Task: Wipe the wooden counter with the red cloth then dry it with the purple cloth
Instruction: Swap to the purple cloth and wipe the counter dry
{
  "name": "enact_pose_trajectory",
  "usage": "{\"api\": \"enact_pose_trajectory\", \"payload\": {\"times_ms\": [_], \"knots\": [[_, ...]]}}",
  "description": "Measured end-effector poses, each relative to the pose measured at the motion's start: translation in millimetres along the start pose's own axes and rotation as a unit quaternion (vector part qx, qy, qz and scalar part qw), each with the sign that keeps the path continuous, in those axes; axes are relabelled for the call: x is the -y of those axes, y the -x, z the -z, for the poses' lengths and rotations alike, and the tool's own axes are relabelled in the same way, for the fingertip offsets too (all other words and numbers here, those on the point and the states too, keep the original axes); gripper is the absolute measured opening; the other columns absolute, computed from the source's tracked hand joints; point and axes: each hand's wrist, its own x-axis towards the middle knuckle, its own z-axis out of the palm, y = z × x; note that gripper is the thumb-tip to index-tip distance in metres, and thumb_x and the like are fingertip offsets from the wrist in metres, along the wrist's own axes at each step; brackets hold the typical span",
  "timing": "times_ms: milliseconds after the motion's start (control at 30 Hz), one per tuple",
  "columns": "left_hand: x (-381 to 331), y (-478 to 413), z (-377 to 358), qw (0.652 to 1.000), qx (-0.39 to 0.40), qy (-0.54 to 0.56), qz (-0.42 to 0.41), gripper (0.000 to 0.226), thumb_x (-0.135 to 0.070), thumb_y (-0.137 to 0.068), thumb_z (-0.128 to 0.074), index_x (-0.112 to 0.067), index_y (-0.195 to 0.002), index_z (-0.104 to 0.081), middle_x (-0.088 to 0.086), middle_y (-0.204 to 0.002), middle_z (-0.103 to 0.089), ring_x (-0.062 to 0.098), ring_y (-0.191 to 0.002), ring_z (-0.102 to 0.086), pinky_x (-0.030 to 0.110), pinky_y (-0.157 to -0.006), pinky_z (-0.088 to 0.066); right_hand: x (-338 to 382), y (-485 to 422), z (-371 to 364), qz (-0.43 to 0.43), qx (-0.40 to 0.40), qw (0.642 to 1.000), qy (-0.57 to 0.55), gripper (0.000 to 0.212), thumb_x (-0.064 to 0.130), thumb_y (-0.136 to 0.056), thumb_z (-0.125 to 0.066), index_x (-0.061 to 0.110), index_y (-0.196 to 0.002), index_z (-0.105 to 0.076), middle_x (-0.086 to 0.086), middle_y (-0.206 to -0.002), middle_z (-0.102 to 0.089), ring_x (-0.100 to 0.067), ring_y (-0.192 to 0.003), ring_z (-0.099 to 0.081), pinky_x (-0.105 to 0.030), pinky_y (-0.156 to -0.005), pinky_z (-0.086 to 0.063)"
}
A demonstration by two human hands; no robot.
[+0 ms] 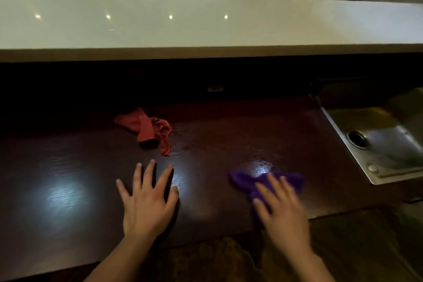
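The dark wooden counter [75,167] runs across the lower half of the view, with bright glare patches on it. A crumpled red cloth [146,128] lies loose near the middle, beyond my left hand. My left hand [147,199] rests flat on the wood with fingers spread and holds nothing. My right hand [282,208] presses flat on the purple cloth [246,182], which sticks out to the left and beyond my fingers; the hand is slightly blurred.
A steel sink [375,142] with a drain is set in at the right end of the counter. A raised white ledge [206,25] spans the back, and chairs and a table stand behind it. The counter's front edge lies close under my forearms.
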Motion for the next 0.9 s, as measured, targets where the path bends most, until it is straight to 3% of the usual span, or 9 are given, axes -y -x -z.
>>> {"api": "enact_pose_trajectory", "payload": {"times_ms": [100, 167, 267, 400, 467, 533, 700, 767, 900], "knots": [[-3.4, 0.0, 0.4, 1.0, 0.005, -0.015, -0.004, 0.058, -0.059, -0.088, -0.03, -0.043, -0.144, -0.036, 0.006, -0.159, -0.029, 0.028, -0.15, -0.007, 0.069, -0.113, -0.002, -49.8, -32.8, 13.2, -0.186, 0.0, 0.982, 0.031, 0.05, 0.052, -0.096, -0.041, 0.025, -0.136, -0.057, -0.01, -0.154, -0.039, -0.038, -0.142, -0.03, -0.051, -0.115, -0.027], [-4.2, -0.3, 0.8, 1.0, 0.007, -0.017, -0.001, 0.058, -0.058, -0.088, -0.03, -0.041, -0.144, -0.037, 0.007, -0.158, -0.029, 0.028, -0.15, -0.007, 0.068, -0.114, -0.003, -29.5, -46.4, 10.6, -0.233, 0.008, 0.972, 0.03, 0.051, 0.053, -0.096, -0.043, 0.031, -0.141, -0.05, -0.009, -0.157, -0.033, -0.04, -0.143, -0.024, -0.052, -0.115, -0.022], [-5.8, 0.5, 4.3, 1.0, -0.006, -0.007, 0.001, 0.06, -0.056, -0.088, -0.034, -0.031, -0.142, -0.042, 0.011, -0.155, -0.034, 0.029, -0.148, -0.014, 0.065, -0.115, -0.008, 51.9, -31.6, -9.6, -0.067, 0.04, 0.996, 0.05, 0.054, 0.057, -0.094, -0.029, 0.039, -0.143, -0.043, -0.005, -0.158, -0.032, -0.039, -0.146, -0.02, -0.055, -0.115, -0.019], [-2.5, 3.6, 2.9, 0.999, -0.049, 0.01, -0.019, 0.059, -0.049, -0.086, -0.038, -0.019, -0.135, -0.05, 0.015, -0.146, -0.044, 0.031, -0.143, -0.027, 0.062, -0.115, -0.016, 89.0, 7.4, -25.5, 0.16, 0.074, 0.984, -0.016, 0.053, 0.062, -0.087, -0.045, 0.044, -0.137, -0.045, 0.004, -0.157, -0.034, -0.03, -0.146, -0.026, -0.049, -0.116, -0.019], [-0.1, 3.0, 1.5, 0.998, -0.061, 0.013, -0.022, 0.056, -0.048, -0.085, -0.039, -0.019, -0.132, -0.052, 0.014, -0.143, -0.046, 0.03, -0.141, -0.03, 0.061, -0.115, -0.018, 41.8, -4.9, -17.1, 0.149, 0.065, 0.987, -0.01, 0.05, 0.06, -0.089, -0.045, 0.04, -0.135, -0.051, 0.003, -0.156, -0.035, -0.029, -0.144, -0.03, -0.048, -0.115, -0.025], [-0.8, 2.5, 0.1, 0.998, -0.062, 0.012, -0.022, 0.056, -0.047, -0.085, -0.039, -0.019, -0.131, -0.054, 0.013, -0.144, -0.046, 0.03, -0.141, -0.03, 0.06, -0.115, -0.018, -14.6, -36.2, -6.7, 0.056, 0.038, 0.998, 0.017, 0.05, 0.057, -0.091, -0.043, 0.034, -0.134, -0.056, -0.003, -0.154, -0.039, -0.033, -0.142, -0.034, -0.05, -0.113, -0.032], [-7.5, 3.5, 7.1, 0.998, -0.057, 0.017, -0.024, 0.059, -0.047, -0.084, -0.038, -0.016, -0.131, -0.057, 0.016, -0.145, -0.047, 0.032, -0.142, -0.031, 0.06, -0.116, -0.016, -46.3, -119.5, 7.6, -0.134, 0.078, 0.987, 0.036, 0.055, 0.063, -0.094, -0.035, 0.045, -0.146, -0.033, -0.001, -0.163, -0.019, -0.036, -0.148, -0.013, -0.051, -0.119, -0.015], [-9.1, 4.1, 9.7, 0.998, -0.059, 0.022, -0.032, 0.059, -0.046, -0.084, -0.038, -0.014, -0.129, -0.058, 0.016, -0.143, -0.048, 0.032, -0.141, -0.033, 0.061, -0.115, -0.018, -23.0, -103.5, -1.1, -0.116, 0.062, 0.991, 0.033, 0.053, 0.064, -0.093, -0.037, 0.047, -0.144, -0.035, 0.0, -0.162, -0.023, -0.038, -0.146, -0.016, -0.052, -0.118, -0.016], [-6.9, 3.4, 7.0, 0.997, -0.055, 0.025, -0.045, 0.057, -0.046, -0.084, -0.039, -0.016, -0.128, -0.059, 0.014, -0.142, -0.05, 0.031, -0.14, -0.034, 0.061, -0.114, -0.019, -9.7, -19.1, -13.7, 0.046, 0.055, 0.997, 0.022, 0.052, 0.066, -0.094, -0.032, 0.049, -0.143, -0.036, 0.004, -0.159, -0.03, -0.033, -0.145, -0.024, -0.051, -0.116, -0.021]]}}
